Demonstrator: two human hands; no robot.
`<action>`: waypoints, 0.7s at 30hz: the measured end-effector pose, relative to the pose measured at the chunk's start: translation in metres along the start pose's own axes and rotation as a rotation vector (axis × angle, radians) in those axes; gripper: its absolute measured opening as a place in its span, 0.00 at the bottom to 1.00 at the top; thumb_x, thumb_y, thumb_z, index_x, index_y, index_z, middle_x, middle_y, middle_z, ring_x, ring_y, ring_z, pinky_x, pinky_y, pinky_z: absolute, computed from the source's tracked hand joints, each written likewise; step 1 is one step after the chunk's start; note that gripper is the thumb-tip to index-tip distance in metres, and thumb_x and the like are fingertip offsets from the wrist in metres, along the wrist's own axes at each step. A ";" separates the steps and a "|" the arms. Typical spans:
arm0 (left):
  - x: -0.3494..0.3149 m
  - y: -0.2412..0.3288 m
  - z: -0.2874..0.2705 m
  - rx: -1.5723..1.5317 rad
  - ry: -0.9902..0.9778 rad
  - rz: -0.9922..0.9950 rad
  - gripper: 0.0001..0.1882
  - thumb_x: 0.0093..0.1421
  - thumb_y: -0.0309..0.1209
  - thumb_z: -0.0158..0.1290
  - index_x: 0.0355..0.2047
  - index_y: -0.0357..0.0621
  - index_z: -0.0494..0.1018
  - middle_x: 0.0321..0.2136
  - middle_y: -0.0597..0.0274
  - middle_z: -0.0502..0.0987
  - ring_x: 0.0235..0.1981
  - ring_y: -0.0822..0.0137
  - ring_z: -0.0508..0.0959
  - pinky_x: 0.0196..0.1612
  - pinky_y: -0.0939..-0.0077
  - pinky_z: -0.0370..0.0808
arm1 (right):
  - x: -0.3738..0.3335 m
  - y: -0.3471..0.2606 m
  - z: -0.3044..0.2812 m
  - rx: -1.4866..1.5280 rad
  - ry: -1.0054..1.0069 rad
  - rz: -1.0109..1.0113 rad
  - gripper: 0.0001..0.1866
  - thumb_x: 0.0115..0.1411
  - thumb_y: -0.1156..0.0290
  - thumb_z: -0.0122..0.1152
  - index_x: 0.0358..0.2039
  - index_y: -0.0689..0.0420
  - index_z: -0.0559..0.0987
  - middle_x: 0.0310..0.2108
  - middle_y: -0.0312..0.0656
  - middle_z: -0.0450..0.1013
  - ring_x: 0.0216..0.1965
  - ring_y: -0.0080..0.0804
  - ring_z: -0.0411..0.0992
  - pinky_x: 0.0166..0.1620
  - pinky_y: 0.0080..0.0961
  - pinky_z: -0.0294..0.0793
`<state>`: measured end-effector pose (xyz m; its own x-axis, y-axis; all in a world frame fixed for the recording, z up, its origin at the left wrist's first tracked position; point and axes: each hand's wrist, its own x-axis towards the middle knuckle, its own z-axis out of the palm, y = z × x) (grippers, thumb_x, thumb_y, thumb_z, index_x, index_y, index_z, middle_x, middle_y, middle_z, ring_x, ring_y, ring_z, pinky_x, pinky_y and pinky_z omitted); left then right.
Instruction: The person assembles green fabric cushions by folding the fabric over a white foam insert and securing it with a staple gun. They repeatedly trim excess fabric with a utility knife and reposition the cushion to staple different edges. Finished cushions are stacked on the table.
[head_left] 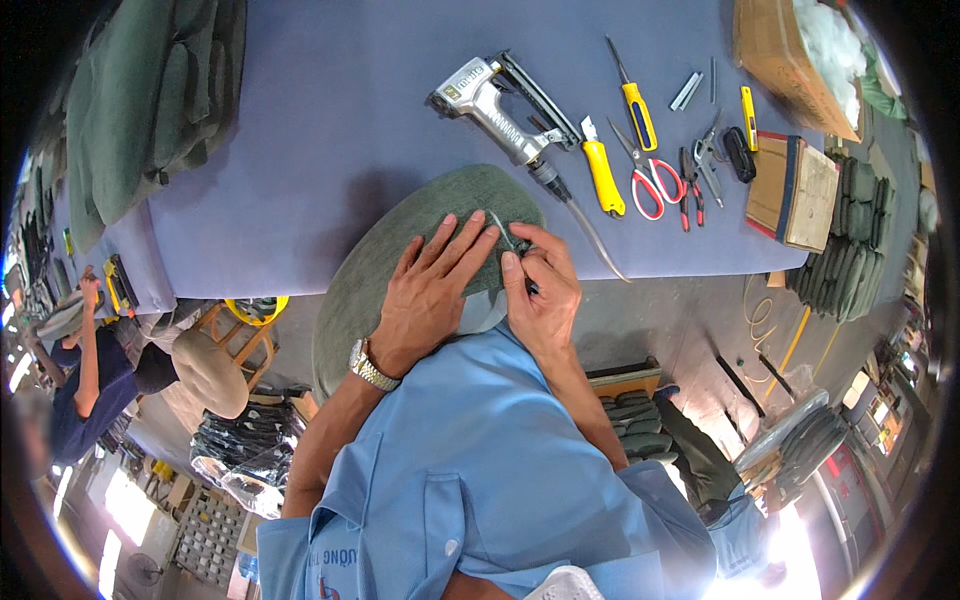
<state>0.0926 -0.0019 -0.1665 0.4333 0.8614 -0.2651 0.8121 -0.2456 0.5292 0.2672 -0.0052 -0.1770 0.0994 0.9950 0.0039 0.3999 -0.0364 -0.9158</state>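
A dark green padded cushion (pixel 400 235) rests partly on the table's near edge and partly against my body. My left hand (pixel 425 295) lies flat on it with fingers stretched out, a metal wristwatch (pixel 372 366) on that wrist. At the cushion's right side my right hand (pixel 545 285) is closed, thumb and forefinger pinched together against the green cover. What sits in that pinch is too small to make out. A thin pale line (pixel 498 226) runs along the cover between the two hands. Below it, a light grey-white patch (pixel 482 312) shows at the cushion's near edge.
On the blue-covered table (pixel 330 110) lie a staple gun (pixel 490 110) with its hose, a yellow-handled knife (pixel 603 175), a screwdriver (pixel 638 112), red-handled scissors (pixel 652 180) and pliers (pixel 690 190). Green cushions (pixel 160 110) are piled left; a carton (pixel 790 60) stands right. A co-worker (pixel 110 375) is at left.
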 end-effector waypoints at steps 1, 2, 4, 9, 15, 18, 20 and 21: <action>0.001 0.001 -0.001 -0.026 0.002 0.000 0.51 0.48 0.17 0.60 0.74 0.58 0.58 0.75 0.66 0.56 0.74 0.57 0.58 0.71 0.50 0.62 | 0.003 -0.001 -0.002 -0.043 -0.012 -0.042 0.11 0.64 0.76 0.65 0.24 0.66 0.78 0.44 0.47 0.80 0.35 0.33 0.76 0.37 0.28 0.75; 0.002 0.002 -0.002 -0.053 0.003 -0.001 0.51 0.48 0.17 0.60 0.74 0.57 0.58 0.75 0.66 0.56 0.74 0.57 0.58 0.71 0.50 0.62 | 0.007 -0.002 -0.004 -0.086 -0.024 -0.085 0.11 0.64 0.77 0.65 0.24 0.66 0.78 0.44 0.48 0.81 0.35 0.33 0.77 0.37 0.28 0.75; 0.003 0.002 -0.003 -0.078 0.006 -0.002 0.51 0.48 0.17 0.61 0.73 0.55 0.58 0.75 0.65 0.57 0.74 0.57 0.58 0.72 0.50 0.62 | 0.011 -0.005 -0.006 -0.131 -0.046 -0.117 0.11 0.63 0.77 0.66 0.24 0.65 0.78 0.43 0.48 0.81 0.36 0.37 0.78 0.38 0.30 0.76; 0.004 0.002 0.000 -0.072 0.011 0.011 0.50 0.47 0.17 0.60 0.73 0.53 0.59 0.74 0.63 0.59 0.74 0.56 0.59 0.72 0.51 0.62 | 0.008 -0.005 -0.006 -0.093 -0.047 -0.020 0.08 0.64 0.77 0.66 0.27 0.66 0.80 0.39 0.47 0.81 0.35 0.35 0.79 0.37 0.27 0.76; 0.005 0.001 -0.001 -0.089 0.011 0.033 0.49 0.47 0.16 0.60 0.71 0.53 0.62 0.73 0.63 0.60 0.74 0.54 0.59 0.72 0.49 0.61 | 0.001 -0.005 -0.005 -0.088 -0.020 0.105 0.08 0.63 0.76 0.67 0.28 0.67 0.81 0.36 0.47 0.79 0.31 0.34 0.77 0.34 0.27 0.74; 0.006 -0.001 0.000 -0.085 0.026 0.057 0.49 0.47 0.16 0.60 0.71 0.53 0.62 0.73 0.63 0.60 0.74 0.53 0.59 0.71 0.47 0.62 | 0.001 -0.003 -0.003 -0.041 0.016 0.102 0.08 0.63 0.76 0.67 0.28 0.67 0.82 0.35 0.46 0.79 0.30 0.33 0.76 0.33 0.26 0.73; 0.007 -0.001 0.000 -0.086 0.022 0.055 0.49 0.47 0.16 0.60 0.71 0.55 0.62 0.73 0.64 0.60 0.74 0.52 0.59 0.71 0.46 0.62 | 0.001 -0.002 -0.003 -0.017 0.017 0.120 0.08 0.63 0.76 0.67 0.29 0.67 0.82 0.35 0.46 0.79 0.31 0.31 0.76 0.33 0.26 0.73; 0.007 -0.001 0.000 -0.087 0.021 0.053 0.49 0.47 0.16 0.60 0.71 0.55 0.62 0.74 0.64 0.59 0.74 0.52 0.59 0.71 0.46 0.62 | 0.001 -0.001 -0.003 -0.005 0.016 0.129 0.08 0.64 0.76 0.67 0.29 0.67 0.82 0.35 0.45 0.79 0.31 0.31 0.76 0.34 0.25 0.73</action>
<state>0.0951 0.0044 -0.1687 0.4661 0.8574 -0.2183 0.7509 -0.2529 0.6100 0.2699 -0.0050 -0.1743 0.1650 0.9805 -0.1070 0.3878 -0.1642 -0.9070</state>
